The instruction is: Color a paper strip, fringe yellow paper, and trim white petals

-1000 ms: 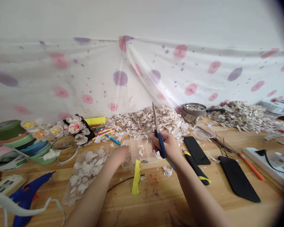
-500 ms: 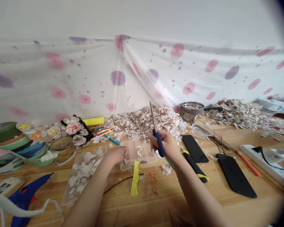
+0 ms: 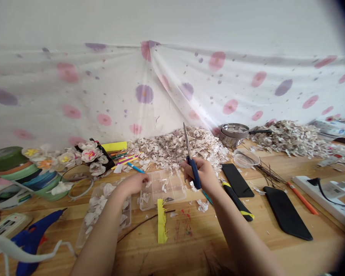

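The single camera is worn on the person's head, and it looks forward and somewhat down at the tabletop (image 3: 143, 255). It is placed above and behind the left grip (image 3: 135, 183) and the right grip (image 3: 200, 173), quite near, so that the forearms (image 3: 102, 234) enter from the lower border. Beyond the two grips, it faces a patterned sheet (image 3: 109, 96) and the plain wall (image 3: 172, 21) above. The field is very wide, with dark curved corners far to the right of the right grip

There are two hands (image 3: 135, 183) (image 3: 203, 173), one pair of scissors (image 3: 194, 172), two clear boxes (image 3: 176, 186) (image 3: 128, 218), one fringed yellow strip (image 3: 161, 224), two heaps of pale scraps (image 3: 176, 147) (image 3: 293, 138), two flat black slabs (image 3: 237, 180) (image 3: 287, 212) — and one blue glue gun (image 3: 36, 237).
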Motion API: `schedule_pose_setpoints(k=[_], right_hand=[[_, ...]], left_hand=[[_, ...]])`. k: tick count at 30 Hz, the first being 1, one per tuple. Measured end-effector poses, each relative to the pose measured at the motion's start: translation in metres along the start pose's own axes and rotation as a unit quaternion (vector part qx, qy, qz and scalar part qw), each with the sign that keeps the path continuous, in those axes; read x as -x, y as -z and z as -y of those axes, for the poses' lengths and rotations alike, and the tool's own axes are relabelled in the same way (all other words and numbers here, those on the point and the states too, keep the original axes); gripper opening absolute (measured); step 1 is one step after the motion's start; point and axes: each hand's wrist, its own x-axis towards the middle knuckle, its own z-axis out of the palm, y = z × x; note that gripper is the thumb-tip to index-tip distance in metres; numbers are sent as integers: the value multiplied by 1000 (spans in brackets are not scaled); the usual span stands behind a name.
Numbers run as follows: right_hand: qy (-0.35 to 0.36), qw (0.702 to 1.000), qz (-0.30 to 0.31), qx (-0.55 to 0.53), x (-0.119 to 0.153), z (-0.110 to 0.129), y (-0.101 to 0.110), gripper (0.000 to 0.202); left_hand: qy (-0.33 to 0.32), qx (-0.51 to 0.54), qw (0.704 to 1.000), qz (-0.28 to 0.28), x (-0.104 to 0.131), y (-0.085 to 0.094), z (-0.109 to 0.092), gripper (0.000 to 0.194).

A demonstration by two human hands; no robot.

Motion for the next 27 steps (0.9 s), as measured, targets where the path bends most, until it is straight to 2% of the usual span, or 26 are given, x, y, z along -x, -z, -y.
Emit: schedule_pose_setpoints(k=[3,6,11,15,20,27], right_hand=[[-9,1000,-20,-8,-2,-1,-3,27],[-37,998,-32,-28,-6,-6,-9,25],[-60,997,17,-40,-10,-19,-19,22],[-52,997,48,-44,-9,-26,-25,23],[-49,993,73,-73,-3,-20,-29,23],[-20,996,59,-56,-1,-20,-32,25]], left_hand=[[-45,99,993,-52,2,4,-10,15],[-80,197,974,-80,6,5,-25,30],[-99,293,946,-98,20,6,-49,45],[-107,337,930,-102,35,9,-61,42],[-111,387,910,-105,46,13,-72,38],[-108,400,902,-125,50,13,-79,36]])
